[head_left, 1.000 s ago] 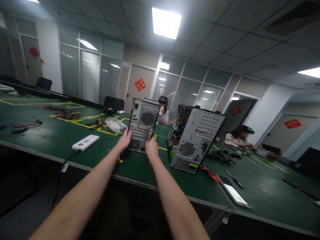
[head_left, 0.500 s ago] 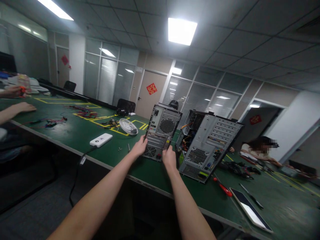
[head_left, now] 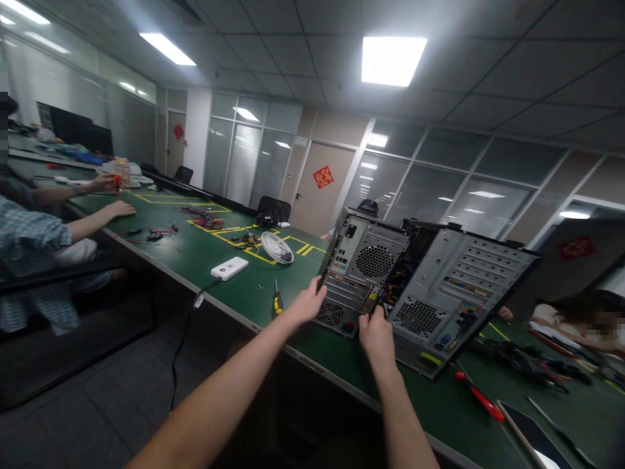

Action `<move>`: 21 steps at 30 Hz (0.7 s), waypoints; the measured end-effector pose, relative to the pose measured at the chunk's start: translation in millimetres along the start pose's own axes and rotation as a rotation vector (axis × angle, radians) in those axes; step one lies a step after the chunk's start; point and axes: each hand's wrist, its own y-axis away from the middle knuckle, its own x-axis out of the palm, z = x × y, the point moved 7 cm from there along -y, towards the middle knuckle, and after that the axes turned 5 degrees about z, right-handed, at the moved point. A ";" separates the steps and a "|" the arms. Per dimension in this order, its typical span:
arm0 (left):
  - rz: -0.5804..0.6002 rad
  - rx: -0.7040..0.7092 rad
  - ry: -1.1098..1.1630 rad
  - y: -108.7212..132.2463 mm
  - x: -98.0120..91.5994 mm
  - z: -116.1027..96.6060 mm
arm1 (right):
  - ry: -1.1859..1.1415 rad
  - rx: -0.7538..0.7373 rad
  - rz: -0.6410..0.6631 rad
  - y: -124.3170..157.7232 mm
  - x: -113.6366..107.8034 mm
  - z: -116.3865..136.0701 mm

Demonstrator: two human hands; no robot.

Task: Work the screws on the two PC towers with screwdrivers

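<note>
Head — held PC [head_left: 360, 270] — yellow label [head_left: 373, 296] unreadable

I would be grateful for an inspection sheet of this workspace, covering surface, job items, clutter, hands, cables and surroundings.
Surface: green table marked with yellow lines.
Job's things: smaller computer tower, rear panel towards the camera; larger computer tower to its right.
Clutter: yellow-and-black screwdriver, flat white device, round white part, red-handled screwdriver; phone-like device, partly out of frame.
Hands: left hand grips the smaller computer tower's left edge; right hand grips its lower right edge.
Cables: black cable hangs over the near edge; dark cable bundle lies at right; red and dark wires lie loose at left.
Surroundings: co-worker's hand at left; black chair beyond the table.
</note>
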 end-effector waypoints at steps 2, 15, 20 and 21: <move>0.024 0.039 -0.019 1.2 -4.8 -0.6 | -0.028 -0.015 -0.019 0.5 0.4 -4.3; -0.322 -0.215 -0.675 20.2 -157.7 99.3 | -0.243 -0.378 -0.090 113.6 69.4 69.0; -0.204 -0.293 -0.770 11.1 -149.2 115.8 | -0.161 -0.466 0.044 96.9 99.1 133.2; -0.200 -0.292 -0.777 8.8 -147.6 115.1 | -0.135 -0.472 0.068 90.6 103.6 142.4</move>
